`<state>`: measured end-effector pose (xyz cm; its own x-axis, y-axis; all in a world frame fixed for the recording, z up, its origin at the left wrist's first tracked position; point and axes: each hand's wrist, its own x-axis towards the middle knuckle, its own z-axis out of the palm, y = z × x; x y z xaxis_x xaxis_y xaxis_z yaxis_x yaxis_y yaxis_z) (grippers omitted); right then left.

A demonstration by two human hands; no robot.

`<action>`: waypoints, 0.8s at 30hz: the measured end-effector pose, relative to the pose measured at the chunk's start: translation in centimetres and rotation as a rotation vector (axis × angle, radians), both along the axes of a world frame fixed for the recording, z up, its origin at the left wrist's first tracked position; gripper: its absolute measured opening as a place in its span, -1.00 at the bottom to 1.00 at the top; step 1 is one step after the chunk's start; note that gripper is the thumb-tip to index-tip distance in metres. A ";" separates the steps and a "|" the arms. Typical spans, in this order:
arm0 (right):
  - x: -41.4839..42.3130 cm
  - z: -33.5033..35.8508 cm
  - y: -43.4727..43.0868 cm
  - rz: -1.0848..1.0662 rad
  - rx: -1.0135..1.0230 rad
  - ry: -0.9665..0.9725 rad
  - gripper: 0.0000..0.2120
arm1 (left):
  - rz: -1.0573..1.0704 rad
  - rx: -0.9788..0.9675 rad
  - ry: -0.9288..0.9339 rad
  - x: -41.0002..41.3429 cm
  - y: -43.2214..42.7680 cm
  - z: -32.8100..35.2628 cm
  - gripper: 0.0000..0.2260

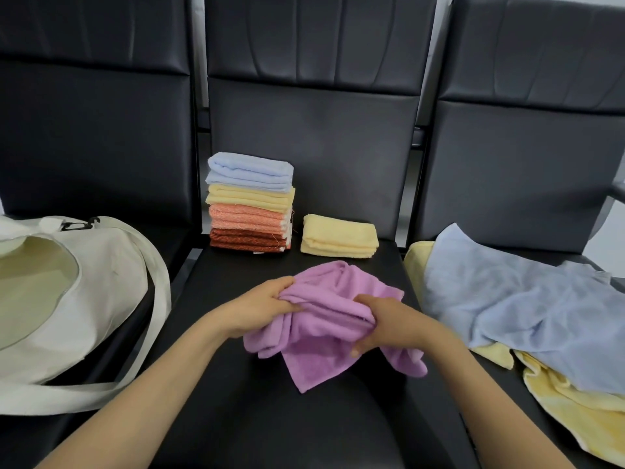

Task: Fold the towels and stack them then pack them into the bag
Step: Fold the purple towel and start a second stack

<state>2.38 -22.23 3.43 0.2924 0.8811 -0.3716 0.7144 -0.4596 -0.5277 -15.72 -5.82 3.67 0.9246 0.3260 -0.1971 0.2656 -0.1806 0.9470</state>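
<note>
A crumpled purple towel lies over the middle black seat. My left hand grips its left edge and my right hand pinches its right side. Behind it stands a stack of folded towels: blue on top, then yellow, peach and rust. One folded yellow towel lies beside the stack. An open cream bag rests on the left seat. On the right seat an unfolded blue towel covers unfolded yellow towels.
Three black padded chairs stand side by side with tall backrests. The bag's long strap loops over the gap toward the middle seat. A chair armrest shows at the far right.
</note>
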 end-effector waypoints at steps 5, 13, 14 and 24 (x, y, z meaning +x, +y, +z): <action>0.0 -1.5 2.0 0.023 -0.080 -0.352 -0.87 | 0.002 -0.303 -0.027 0.8 -1.1 0.2 -0.86; 0.7 -1.0 0.7 -0.125 0.259 0.180 -0.73 | 0.018 0.481 0.331 1.0 -0.7 -1.6 -0.61; 0.8 -0.9 0.4 -0.135 0.280 0.266 -0.78 | 0.038 0.576 0.359 1.2 -0.8 -1.6 -0.70; 1.7 0.0 -0.5 -0.019 0.071 0.097 -0.52 | -0.002 -0.163 -0.073 0.6 -0.2 -0.9 -0.70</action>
<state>4.10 -22.74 3.44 0.2746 0.9009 -0.3360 0.6500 -0.4314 -0.6256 -15.15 -6.00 2.74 0.9389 0.2937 -0.1796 0.1949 -0.0236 0.9805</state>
